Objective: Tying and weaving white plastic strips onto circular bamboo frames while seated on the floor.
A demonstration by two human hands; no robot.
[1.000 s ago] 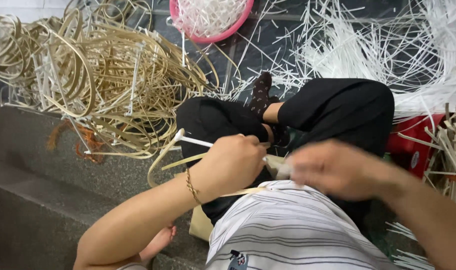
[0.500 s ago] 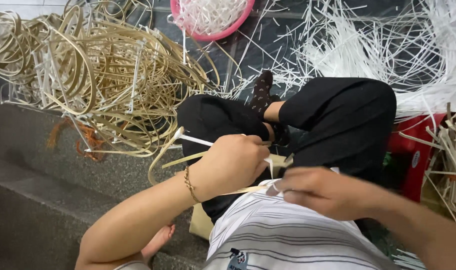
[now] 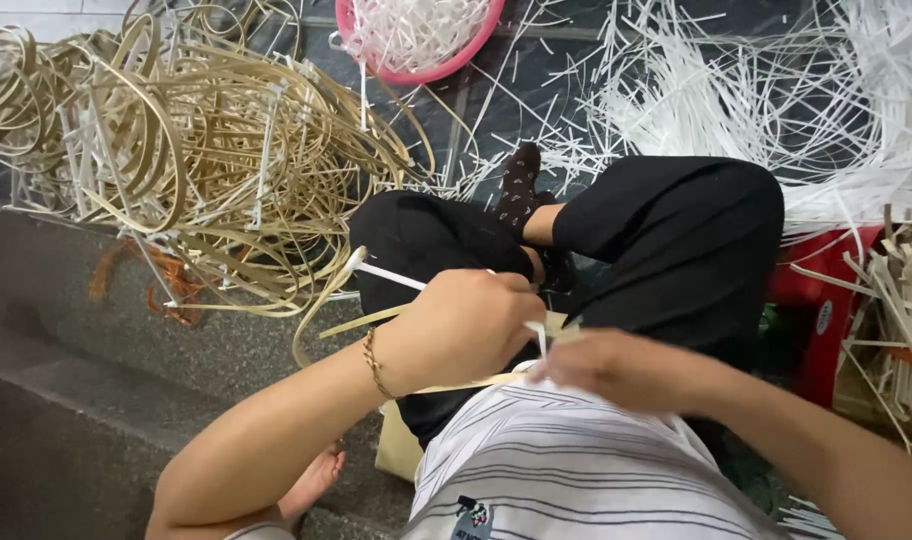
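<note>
My left hand (image 3: 466, 325), with a thin gold bracelet on its wrist, is closed around a pale tan strip (image 3: 321, 300) that curves out to the left, along with a white stick (image 3: 381, 272) pointing up left. My right hand (image 3: 616, 368) sits close to my chest, pinching a thin white strand (image 3: 542, 342) that runs to the left hand. Both hands are over my lap, above black trousers (image 3: 676, 240). What lies inside the left fist is hidden.
A big tangle of tan strips (image 3: 176, 150) lies on the floor at the left. A pink basin (image 3: 441, 68) of white strands stands at the top. Loose white strands (image 3: 776, 90) cover the dark floor at the right. A red box (image 3: 826, 300) stands at the right edge.
My right hand has drawn back from the right toward my chest, closer to the left hand. The left hand has hardly moved.
</note>
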